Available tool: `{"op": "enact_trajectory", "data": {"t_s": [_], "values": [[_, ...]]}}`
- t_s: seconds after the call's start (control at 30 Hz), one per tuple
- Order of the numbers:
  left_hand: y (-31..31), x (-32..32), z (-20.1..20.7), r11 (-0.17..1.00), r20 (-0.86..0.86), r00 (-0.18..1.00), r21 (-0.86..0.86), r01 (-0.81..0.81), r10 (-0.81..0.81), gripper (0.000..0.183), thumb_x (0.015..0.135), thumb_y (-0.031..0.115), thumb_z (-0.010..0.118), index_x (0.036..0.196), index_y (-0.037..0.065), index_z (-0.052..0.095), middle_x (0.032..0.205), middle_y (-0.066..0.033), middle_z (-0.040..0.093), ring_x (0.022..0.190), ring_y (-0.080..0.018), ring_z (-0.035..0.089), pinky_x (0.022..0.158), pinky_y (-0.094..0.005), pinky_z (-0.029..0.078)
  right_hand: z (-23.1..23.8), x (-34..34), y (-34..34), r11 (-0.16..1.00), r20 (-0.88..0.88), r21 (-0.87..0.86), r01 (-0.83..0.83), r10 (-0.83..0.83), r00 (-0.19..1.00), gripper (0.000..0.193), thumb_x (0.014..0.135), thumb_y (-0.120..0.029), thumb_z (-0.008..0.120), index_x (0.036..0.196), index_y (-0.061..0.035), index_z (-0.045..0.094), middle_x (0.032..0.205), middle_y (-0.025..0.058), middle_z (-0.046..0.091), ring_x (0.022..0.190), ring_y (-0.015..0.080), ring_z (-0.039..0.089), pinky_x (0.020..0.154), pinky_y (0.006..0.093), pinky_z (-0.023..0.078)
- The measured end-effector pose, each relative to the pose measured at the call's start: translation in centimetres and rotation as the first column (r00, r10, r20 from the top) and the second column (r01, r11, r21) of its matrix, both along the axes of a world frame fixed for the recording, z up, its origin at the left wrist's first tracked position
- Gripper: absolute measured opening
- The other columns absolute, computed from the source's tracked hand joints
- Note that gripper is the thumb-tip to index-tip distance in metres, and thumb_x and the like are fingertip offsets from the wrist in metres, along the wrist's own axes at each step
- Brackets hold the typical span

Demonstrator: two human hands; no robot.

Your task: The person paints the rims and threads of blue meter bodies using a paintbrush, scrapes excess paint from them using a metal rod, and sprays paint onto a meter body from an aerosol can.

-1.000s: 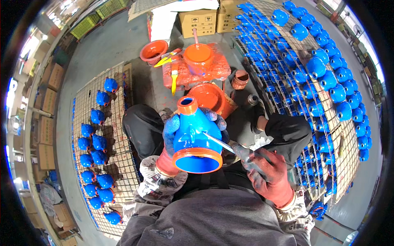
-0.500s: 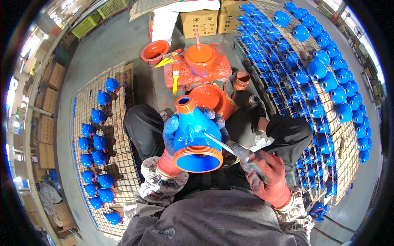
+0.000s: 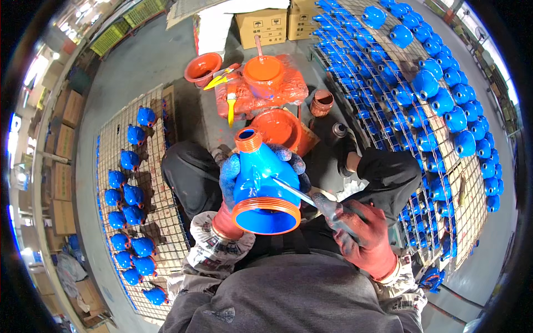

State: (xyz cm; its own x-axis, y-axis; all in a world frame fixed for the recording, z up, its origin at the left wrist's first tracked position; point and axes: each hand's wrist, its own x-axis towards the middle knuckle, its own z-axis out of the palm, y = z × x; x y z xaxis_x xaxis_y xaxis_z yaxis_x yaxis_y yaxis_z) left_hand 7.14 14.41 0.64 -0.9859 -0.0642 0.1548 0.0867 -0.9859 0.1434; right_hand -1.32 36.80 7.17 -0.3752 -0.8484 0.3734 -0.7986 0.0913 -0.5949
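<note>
While a big wire rack [image 3: 469,222] is standing on the right, carrying crowded blue pieces [image 3: 426,83] out to its outer edge, a smaller mesh rack [image 3: 169,236] on the left is bearing a loose double row of them. Ahead, a red-smeared slab [image 3: 294,91] is supporting an orange pail [image 3: 264,69] back from its near edge. Between the racks' inner edges, held in the air before the grey-clad torso [image 3: 288,294], a blue fitting [image 3: 258,186] is pointing its narrow orange neck forward and slightly left; its long axis is running away from the body, its wide orange-rimmed mouth facing back toward the wearer. The gloved left hand [image 3: 229,175] is clasping it from behind, fingers spreading around both flanks. The gloved right hand [image 3: 363,230] is gripping a thin metal tool [image 3: 297,193], fingers curling tightly, its tip meeting the blue side.
</note>
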Motion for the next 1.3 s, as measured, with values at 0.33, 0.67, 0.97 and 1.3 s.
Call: {"op": "enact_trajectory", "data": {"t_s": [0.33,0.67,0.97,1.3], "values": [[0.1,-0.4,-0.1,0.999,-0.014,0.999,0.027,0.042,-0.041,0.08,0.078,0.063,0.067,0.126,0.0,0.053,0.125,-0.0238,0.057,0.111,-0.0413,0.06,0.092,-0.053,0.054,0.4,-0.5,0.1,1.0,-0.064,0.005,-0.01,0.01,0.998,0.054,0.066,-0.009,0.076,0.119,-0.0118,0.065,0.096,0.0092,0.062,0.072,0.0285,0.061,0.064,0.038,0.049],[0.1,-0.5,-0.2,0.998,-0.026,0.998,-0.018,0.063,-0.063,0.079,0.079,0.063,0.067,0.125,0.001,0.053,0.123,-0.0228,0.056,0.11,-0.0401,0.06,0.088,-0.0515,0.056,0.6,-0.8,0.4,1.0,-0.04,0.016,-0.023,0.024,0.999,0.054,0.066,-0.008,0.076,0.119,-0.0116,0.064,0.101,0.0089,0.064,0.073,0.0276,0.062,0.063,0.0379,0.05],[-0.5,-0.3,0.1,0.997,-0.093,0.993,0.022,0.079,-0.076,0.078,0.082,0.066,0.063,0.126,0.002,0.052,0.126,-0.0212,0.053,0.112,-0.0411,0.058,0.088,-0.0552,0.054,0.9,-0.8,-0.6,0.999,-0.036,-0.006,-0.045,0.044,0.998,0.042,0.069,-0.004,0.073,0.11,-0.0053,0.064,0.1,0.0139,0.063,0.08,0.0328,0.06,0.071,0.0402,0.044],[-1.5,0.2,-0.5,1.0,-0.04,0.999,-0.027,0.01,-0.012,0.077,0.085,0.066,0.059,0.129,0.004,0.051,0.125,-0.0222,0.053,0.104,-0.0432,0.06,0.082,-0.0548,0.056,0.4,-1.5,-2.1,0.997,0.001,0.029,-0.076,0.076,0.997,0.053,0.07,-0.012,0.077,0.121,-0.0116,0.062,0.091,0.0112,0.062,0.067,0.0304,0.062,0.057,0.0388,0.047]]}}
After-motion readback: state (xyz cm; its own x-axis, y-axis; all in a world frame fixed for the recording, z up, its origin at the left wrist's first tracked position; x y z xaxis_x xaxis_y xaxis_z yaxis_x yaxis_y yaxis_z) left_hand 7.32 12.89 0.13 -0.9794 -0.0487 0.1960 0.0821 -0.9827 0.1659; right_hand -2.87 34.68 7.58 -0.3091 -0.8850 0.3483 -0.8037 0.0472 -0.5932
